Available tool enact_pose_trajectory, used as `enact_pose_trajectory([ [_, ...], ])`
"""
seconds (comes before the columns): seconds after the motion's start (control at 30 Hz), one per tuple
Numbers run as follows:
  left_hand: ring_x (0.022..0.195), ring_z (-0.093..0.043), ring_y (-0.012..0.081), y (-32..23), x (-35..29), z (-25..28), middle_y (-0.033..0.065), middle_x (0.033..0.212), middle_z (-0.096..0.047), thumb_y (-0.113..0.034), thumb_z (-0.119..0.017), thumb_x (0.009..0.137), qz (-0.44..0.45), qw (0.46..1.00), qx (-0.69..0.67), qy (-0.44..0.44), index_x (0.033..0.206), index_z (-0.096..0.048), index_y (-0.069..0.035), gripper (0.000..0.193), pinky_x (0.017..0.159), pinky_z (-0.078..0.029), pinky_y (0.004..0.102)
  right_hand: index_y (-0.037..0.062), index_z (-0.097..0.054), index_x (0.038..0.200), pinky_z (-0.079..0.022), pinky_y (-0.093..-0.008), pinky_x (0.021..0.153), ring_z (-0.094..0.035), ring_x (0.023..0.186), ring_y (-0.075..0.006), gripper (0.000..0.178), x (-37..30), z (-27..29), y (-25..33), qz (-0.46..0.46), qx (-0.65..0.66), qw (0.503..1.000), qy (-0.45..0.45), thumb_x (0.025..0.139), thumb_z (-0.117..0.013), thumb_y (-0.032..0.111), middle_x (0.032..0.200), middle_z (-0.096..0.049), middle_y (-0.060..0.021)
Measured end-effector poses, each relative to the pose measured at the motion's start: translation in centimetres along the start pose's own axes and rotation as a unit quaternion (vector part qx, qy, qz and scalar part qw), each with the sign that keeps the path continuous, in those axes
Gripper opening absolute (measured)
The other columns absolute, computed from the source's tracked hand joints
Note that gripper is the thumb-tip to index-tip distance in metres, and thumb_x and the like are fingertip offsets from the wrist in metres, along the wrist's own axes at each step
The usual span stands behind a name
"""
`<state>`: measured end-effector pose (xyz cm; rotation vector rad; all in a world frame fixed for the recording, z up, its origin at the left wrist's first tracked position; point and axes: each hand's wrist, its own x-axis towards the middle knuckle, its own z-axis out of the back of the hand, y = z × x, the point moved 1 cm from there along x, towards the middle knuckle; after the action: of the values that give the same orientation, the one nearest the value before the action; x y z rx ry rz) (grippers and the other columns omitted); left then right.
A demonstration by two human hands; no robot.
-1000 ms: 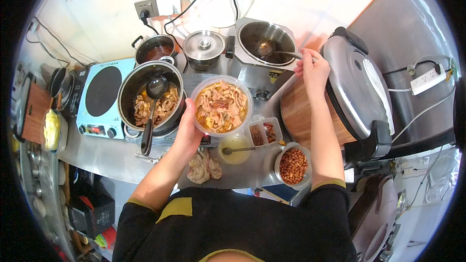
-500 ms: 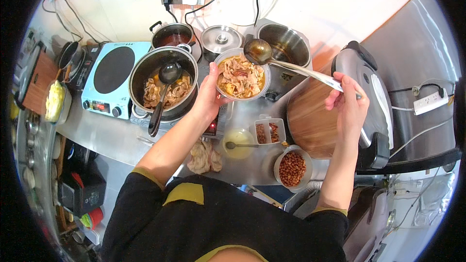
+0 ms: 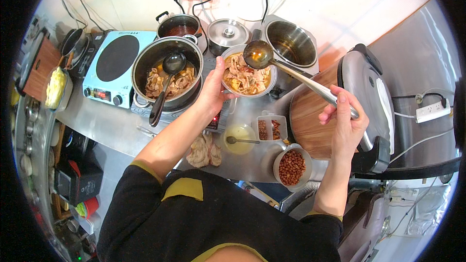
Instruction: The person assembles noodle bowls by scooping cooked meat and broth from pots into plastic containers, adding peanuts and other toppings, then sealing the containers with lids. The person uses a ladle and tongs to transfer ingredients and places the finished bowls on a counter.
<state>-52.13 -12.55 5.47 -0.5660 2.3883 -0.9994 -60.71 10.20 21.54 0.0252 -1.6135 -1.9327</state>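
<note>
our left hand hanging onto one bowl of meat over the counter, our right hand wrapped round one steel ladle reaching the bowl, one lidded pot near the back edge, one nut tub by the front

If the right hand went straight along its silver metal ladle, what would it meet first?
The right hand, led by the silver metal ladle, would probably meet the round translucent plastic bowl of sliced meat first; depth is unclear, so it might pass above.
</note>
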Motion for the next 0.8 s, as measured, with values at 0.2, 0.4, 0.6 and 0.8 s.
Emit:
enact_pose_trajectory([
  [0.2, 0.106, -0.059, 0.0181, 0.3, 0.1, 0.1, 0.0051, 0.117, -0.059, -0.070, -0.044, 0.084, -0.007, 1.000, -0.016, -0.006, 0.124, -0.052, -0.010, 0.073, 0.072, -0.056, 0.0375, -0.0073, -0.061, 0.103, -0.047, -0.0240, 0.046, -0.057, 0.051, -0.0135, 0.031, 1.5, 1.8, -2.4, -0.047, 0.090, 0.993, -0.061, 0.095, -0.053, 0.021, 0.063, -0.058, -0.0066],
  [0.4, 0.111, -0.056, 0.0197, 0.0, -0.8, -0.1, 0.0060, 0.123, -0.057, -0.071, -0.044, 0.084, -0.010, 1.000, -0.020, 0.013, 0.126, -0.052, -0.012, 0.073, 0.086, -0.049, 0.0445, -0.0071, -0.059, 0.107, -0.052, -0.0273, 0.049, -0.060, 0.055, -0.0164, 0.031, 3.7, 2.4, -6.7, -0.059, 0.200, 0.969, -0.136, 0.094, -0.055, 0.021, 0.068, -0.060, -0.0080],
  [0.6, 0.122, -0.049, 0.0217, 1.9, -1.4, 2.7, 0.0062, 0.134, -0.050, -0.070, -0.041, 0.086, 0.001, 0.997, -0.063, 0.054, 0.135, -0.042, -0.012, 0.076, 0.098, -0.040, 0.0478, -0.0005, -0.063, 0.110, -0.053, -0.0252, 0.053, -0.061, 0.057, -0.0128, 0.027, 7.2, -2.1, -12.2, -0.052, 0.080, 0.990, -0.108, 0.094, -0.056, 0.021, 0.073, -0.062, -0.0077],
  [0.8, 0.127, -0.045, 0.0224, 3.0, -5.4, 4.3, 0.0076, 0.138, -0.046, -0.066, -0.035, 0.089, 0.010, 0.998, -0.046, 0.028, 0.140, -0.035, -0.011, 0.075, 0.104, -0.036, 0.0449, 0.0071, -0.069, 0.102, -0.049, -0.0354, 0.072, -0.062, 0.084, -0.0279, 0.019, 7.8, -4.9, -16.2, 0.136, -0.216, 0.965, -0.053, 0.084, -0.065, 0.011, 0.089, -0.063, -0.0134],
])
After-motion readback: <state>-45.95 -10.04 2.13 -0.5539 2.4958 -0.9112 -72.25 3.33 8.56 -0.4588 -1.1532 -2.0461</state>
